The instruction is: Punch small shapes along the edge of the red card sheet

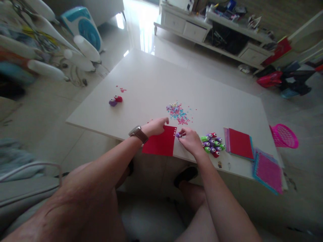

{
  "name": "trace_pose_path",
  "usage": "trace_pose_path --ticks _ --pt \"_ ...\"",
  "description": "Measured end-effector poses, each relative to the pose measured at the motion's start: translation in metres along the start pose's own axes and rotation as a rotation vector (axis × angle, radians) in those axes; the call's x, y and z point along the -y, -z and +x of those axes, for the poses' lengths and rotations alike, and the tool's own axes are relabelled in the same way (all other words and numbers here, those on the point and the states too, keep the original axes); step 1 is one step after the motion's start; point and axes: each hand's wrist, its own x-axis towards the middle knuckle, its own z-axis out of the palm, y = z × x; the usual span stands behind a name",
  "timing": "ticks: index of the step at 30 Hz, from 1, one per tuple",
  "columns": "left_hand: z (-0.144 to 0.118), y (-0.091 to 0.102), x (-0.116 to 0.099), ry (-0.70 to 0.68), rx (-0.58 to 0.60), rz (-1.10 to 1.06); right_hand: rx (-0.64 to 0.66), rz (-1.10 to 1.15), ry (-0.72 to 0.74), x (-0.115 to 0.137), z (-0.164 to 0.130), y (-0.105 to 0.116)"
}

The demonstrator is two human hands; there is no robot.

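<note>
A red sheet of paper (pixel 158 145) lies at the table's near edge, its lower part past the edge. A row of small punched holes runs down its upper right side. My left hand (pixel 156 126) rests over the sheet's top left, index finger stretched out and bent at the tip; the other fingers are partly hidden. My right hand (pixel 189 139) pinches a small purple craft punch (pixel 179 135) with a white, eye-like button, just right of the holes. Beyond both hands spreads a pile of coloured paper bits (pixel 178 113).
Several purple, green and red punches (pixel 212 144) cluster right of my right hand. Farther right lie a stack of red sheets (pixel 240 143) and glittery pink sheets (pixel 268 171). Two punches (pixel 115 100) stand at left near red bits (pixel 122 90). A pink basket (pixel 285 136) is beyond the table's right end.
</note>
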Motion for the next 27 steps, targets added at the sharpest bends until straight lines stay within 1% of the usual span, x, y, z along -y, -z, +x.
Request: trace_pose_path --ticks 5,9,18,23,27 --pt "0.003 -0.001 0.0 -0.001 0.001 -0.013 0.012 -0.075 0.026 0.001 -0.002 0.0" --pt "0.004 -0.001 -0.002 -0.007 0.021 -0.032 0.015 -0.083 0.032 0.001 -0.003 0.0" --pt "0.008 -0.007 0.002 -0.013 -0.017 -0.045 0.022 -0.068 0.031 0.0 -0.005 0.0" --pt "0.009 -0.011 0.005 -0.028 -0.006 -0.042 0.072 -0.021 0.036 0.002 -0.005 0.0" --pt "0.008 -0.018 0.005 -0.039 -0.034 -0.016 0.108 0.022 0.044 0.0 -0.004 -0.003"
